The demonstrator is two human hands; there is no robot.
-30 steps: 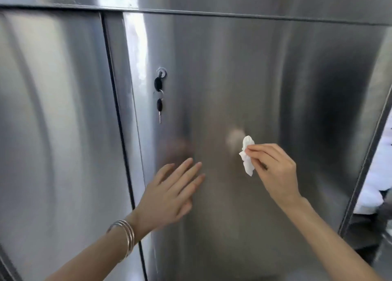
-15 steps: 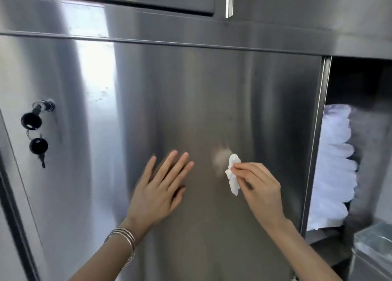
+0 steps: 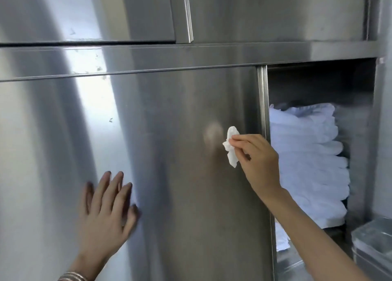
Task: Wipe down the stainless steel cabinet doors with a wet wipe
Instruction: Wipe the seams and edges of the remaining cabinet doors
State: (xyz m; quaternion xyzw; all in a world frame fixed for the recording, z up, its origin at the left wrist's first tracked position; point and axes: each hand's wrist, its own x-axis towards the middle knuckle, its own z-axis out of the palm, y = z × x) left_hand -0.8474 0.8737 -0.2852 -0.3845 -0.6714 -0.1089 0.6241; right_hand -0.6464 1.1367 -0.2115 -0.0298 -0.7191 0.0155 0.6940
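Note:
A large stainless steel cabinet door (image 3: 169, 132) fills the middle of the view, with smudges near its top left. My right hand (image 3: 257, 160) pinches a crumpled white wet wipe (image 3: 230, 146) and holds it against the door close to its right edge. My left hand (image 3: 108, 213) lies flat on the door lower left, fingers spread and straight. Metal bangles (image 3: 73, 276) sit on that wrist.
Right of the door, an open compartment holds a stack of folded white cloths (image 3: 307, 164). A steel container (image 3: 373, 244) stands at the lower right. Upper cabinet doors (image 3: 275, 11) run across the top above a horizontal rail (image 3: 191, 56).
The view has shifted right and upward: the lock with keys has left the frame and the open compartment shows more. My right hand with the wipe now sits nearer the door's right edge.

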